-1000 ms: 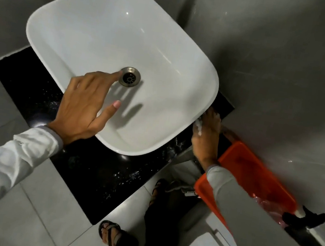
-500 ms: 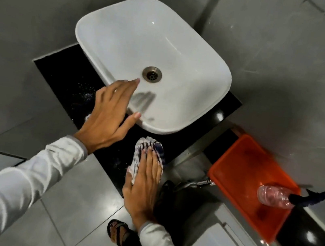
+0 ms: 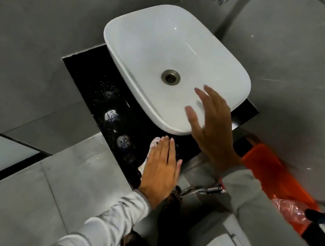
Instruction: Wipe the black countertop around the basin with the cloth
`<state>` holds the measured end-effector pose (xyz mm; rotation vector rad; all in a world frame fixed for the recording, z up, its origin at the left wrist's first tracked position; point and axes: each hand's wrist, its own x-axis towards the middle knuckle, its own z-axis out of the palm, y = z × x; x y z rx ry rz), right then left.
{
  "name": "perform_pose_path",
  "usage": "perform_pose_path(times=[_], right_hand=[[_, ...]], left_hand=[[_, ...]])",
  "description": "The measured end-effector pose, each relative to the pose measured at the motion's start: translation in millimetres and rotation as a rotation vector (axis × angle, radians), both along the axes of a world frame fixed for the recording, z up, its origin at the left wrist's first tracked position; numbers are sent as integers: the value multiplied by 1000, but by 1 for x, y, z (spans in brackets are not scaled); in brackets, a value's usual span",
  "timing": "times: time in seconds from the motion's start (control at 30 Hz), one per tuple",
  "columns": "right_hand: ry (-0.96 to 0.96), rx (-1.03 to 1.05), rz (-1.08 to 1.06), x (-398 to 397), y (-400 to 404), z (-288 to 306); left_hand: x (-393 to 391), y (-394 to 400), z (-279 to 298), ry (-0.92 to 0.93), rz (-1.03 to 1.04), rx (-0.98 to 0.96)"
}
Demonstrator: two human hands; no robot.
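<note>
**Wiping along the front edge of the countertop**

Had left hand (image 3: 160,169) pressed flat on the cloth (image 3: 152,145), fingers straight and together, not gripping anything. Could only see a bit of white cloth poking out past the fingertips and the far side of the palm. Sat on the black countertop (image 3: 101,75) at the front edge, just in front of the basin (image 3: 149,42).

Kept right hand (image 3: 213,135) loose and empty, fingers spread, above the basin's near corner. Came out blurry, so couldn't tell if it touched the rim.

Spotted a couple of pale wet blotches (image 3: 111,115) on the countertop left of the cloth, plus a scatter of specks further back.

Noticed an orange tub (image 3: 267,167) off to the right, lower down, with a spray bottle (image 3: 288,208) lying in it.
</note>
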<state>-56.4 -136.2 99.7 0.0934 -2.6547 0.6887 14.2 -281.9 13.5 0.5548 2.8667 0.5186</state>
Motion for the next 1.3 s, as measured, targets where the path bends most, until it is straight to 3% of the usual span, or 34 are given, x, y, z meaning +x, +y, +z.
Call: perform_pose_path(times=[0.07, 0.13, 0.27, 0.43, 0.57, 0.7, 0.83, 1.07, 1.3], right_hand=[[-68, 264, 74, -20, -2, -9], [46, 412, 125, -27, -5, -23], [240, 430, 170, -32, 0, -38], [269, 400, 189, -33, 3, -37], [258, 360, 183, -32, 1, -34], [257, 344, 168, -31, -1, -35], [290, 357, 141, -32, -3, -35], [32, 443, 171, -30, -19, -35], [-305, 540, 282, -37, -23, -27]], left_hand=[[3, 4, -15, 6, 3, -105], [6, -5, -26, 69, -28, -134], [4, -27, -38, 156, -199, -118], [-11, -66, -52, 226, -464, -71], [-36, -119, -57, 284, -565, -153], [-76, -168, -47, 276, -541, -264], [-49, -135, -42, 222, -297, -230], [13, -55, -44, 149, -216, -67], [-44, -107, -55, 211, -561, -59]])
